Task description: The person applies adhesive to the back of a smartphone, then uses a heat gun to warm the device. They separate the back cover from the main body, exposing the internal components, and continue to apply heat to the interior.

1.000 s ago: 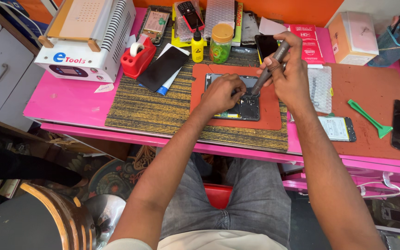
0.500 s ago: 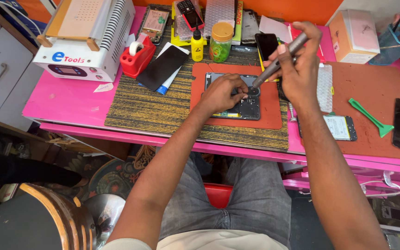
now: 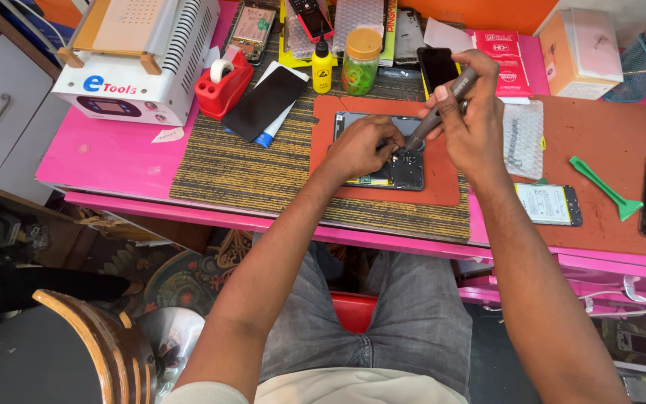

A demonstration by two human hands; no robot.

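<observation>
Head view looks down on a pink workbench (image 3: 114, 161) where an opened phone (image 3: 405, 168) lies flat on an orange mat (image 3: 443, 191), itself set on a striped brown mat (image 3: 248, 176). Left hand (image 3: 360, 146) rests on the phone's upper part, fingers curled and pressed down on it. Right hand (image 3: 472, 120) pinches a grey screwdriver (image 3: 443, 105) between thumb and fingers, tilted with its tip down on the phone's inside, just beside the left fingertips. A green plastic pry tool (image 3: 605, 188) lies well apart on the right, near a flat phone battery (image 3: 549, 204). Behind the mat stand a yellow-lidded jar (image 3: 360, 60), a small yellow bottle (image 3: 322, 66) and a red tape dispenser (image 3: 223, 82); a white machine (image 3: 140, 60) sits at the far left
</observation>
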